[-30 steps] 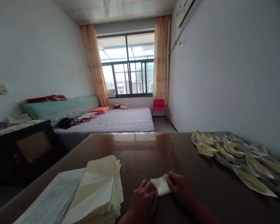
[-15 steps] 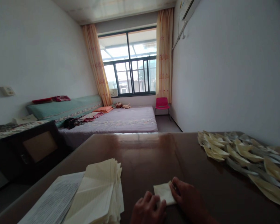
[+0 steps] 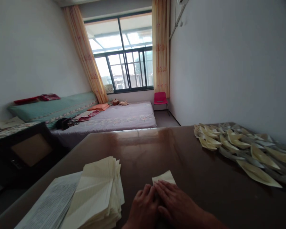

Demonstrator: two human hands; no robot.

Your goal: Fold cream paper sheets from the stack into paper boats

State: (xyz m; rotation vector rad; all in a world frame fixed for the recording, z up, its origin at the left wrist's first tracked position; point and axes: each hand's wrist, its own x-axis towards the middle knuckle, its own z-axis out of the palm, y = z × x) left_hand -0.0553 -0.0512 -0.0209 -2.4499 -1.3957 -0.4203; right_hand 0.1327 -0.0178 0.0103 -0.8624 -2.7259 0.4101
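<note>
A small folded piece of cream paper [image 3: 164, 176] lies on the dark brown table [image 3: 157, 152] near its front edge. My right hand [image 3: 178, 205] lies flat over the near part of the paper, fingers stretched out and pressing down on it. My left hand [image 3: 144, 208] rests beside it on the left, fingers curled down against the paper's left edge. Only the far corner of the paper shows beyond the fingers.
A stack of cream folded sheets [image 3: 96, 194] and printed pages [image 3: 45, 206] lies at the left front. Several folded paper boats [image 3: 240, 146] are spread along the right side by the wall. Beyond the table are a bed [image 3: 114, 119], a red chair [image 3: 160, 99] and a window.
My right hand has moved left onto the paper and flattened over it. The paper, earlier partly lifted between both hands, now lies pressed on the table. The camera has shifted slightly.
</note>
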